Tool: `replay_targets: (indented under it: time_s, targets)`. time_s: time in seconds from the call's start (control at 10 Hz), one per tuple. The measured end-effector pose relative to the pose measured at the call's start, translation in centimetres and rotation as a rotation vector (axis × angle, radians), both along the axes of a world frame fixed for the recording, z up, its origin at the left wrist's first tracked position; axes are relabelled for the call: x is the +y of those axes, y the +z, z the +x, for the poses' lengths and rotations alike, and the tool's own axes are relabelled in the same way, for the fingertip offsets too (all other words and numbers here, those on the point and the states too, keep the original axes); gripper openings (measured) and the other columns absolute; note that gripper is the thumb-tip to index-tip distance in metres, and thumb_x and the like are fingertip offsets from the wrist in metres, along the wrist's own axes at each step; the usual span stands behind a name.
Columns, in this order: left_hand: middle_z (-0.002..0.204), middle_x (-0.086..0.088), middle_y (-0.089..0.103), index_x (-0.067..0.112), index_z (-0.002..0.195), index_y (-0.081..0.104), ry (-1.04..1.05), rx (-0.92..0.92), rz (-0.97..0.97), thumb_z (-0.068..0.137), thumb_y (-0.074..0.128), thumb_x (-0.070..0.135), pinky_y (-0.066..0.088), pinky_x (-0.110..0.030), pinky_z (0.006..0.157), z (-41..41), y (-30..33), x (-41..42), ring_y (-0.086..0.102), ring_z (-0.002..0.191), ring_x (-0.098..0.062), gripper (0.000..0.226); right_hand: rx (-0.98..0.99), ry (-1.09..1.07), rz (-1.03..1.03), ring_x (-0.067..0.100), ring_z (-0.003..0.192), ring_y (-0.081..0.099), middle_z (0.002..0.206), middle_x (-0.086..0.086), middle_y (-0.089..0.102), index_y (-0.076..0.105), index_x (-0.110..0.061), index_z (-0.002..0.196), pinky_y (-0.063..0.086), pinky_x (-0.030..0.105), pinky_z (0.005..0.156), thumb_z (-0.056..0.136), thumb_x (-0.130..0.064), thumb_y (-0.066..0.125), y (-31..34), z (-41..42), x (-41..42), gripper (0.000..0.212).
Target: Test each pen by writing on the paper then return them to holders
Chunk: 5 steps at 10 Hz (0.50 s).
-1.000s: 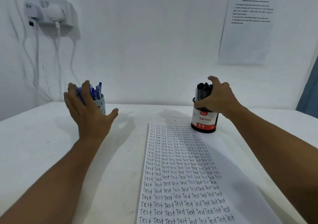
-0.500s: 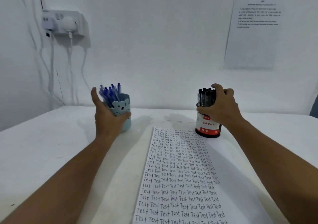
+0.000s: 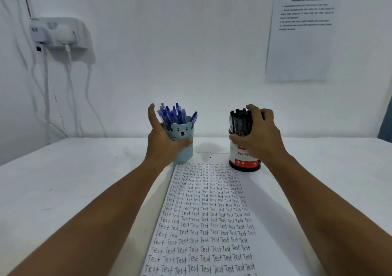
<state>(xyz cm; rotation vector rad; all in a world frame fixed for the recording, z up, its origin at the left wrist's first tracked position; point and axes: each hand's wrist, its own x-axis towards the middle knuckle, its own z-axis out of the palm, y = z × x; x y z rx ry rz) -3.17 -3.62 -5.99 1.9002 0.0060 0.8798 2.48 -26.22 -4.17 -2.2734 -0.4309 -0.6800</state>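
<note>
Leftward drift brought blue holder centre on white table.

Brightness: evenly lit and fairly bright, with a cool bluish-white cast over wall and counter.
Light source: from above and slightly in front; a small glare spot sits on the wall notice at the top right edge.
Shadows: soft grey ones behind the two pen holders at frame centre, under both forearms, and beside the cables in the upper left.
Blur: notice text unreadable; socket block smeared.
Distortion: wide-angle stretch; forearms balloon toward the lower corners.
Sharpness: handwriting on the paper crisp low down, softer farther up.
</note>
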Motion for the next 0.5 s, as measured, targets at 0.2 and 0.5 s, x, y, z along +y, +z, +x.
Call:
replay_targets:
  time_s: [0.2,0.5]
  targets:
    - [0.113,0.01,0.054,0.031,0.15,0.0,-0.023,0.048,-0.019,0.065,0.088,0.011,0.046,-0.03,0.088,1.1,-1.7,-0.1,0.059,0.095,-0.013,0.124,-0.005,0.004,0.017,0.038,0.111,0.051,0.14,0.005,0.03,0.032,-0.029,0.144,0.05,0.049,0.093,0.075,-0.035,0.078,-0.5,0.3,0.1,0.084]
    - [0.145,-0.007,0.043,0.04,0.149,-0.009,-0.077,0.126,-0.069,0.058,0.09,0.027,0.046,-0.04,0.099,0.1,-2.5,0.8,0.052,0.12,-0.021,0.135,0.046,-0.01,0.004,0.036,0.125,0.048,0.154,0.008,0.016,0.017,-0.039,0.15,0.043,0.051,0.104,0.07,-0.053,0.081,1.1,-1.6,-1.4,0.103]
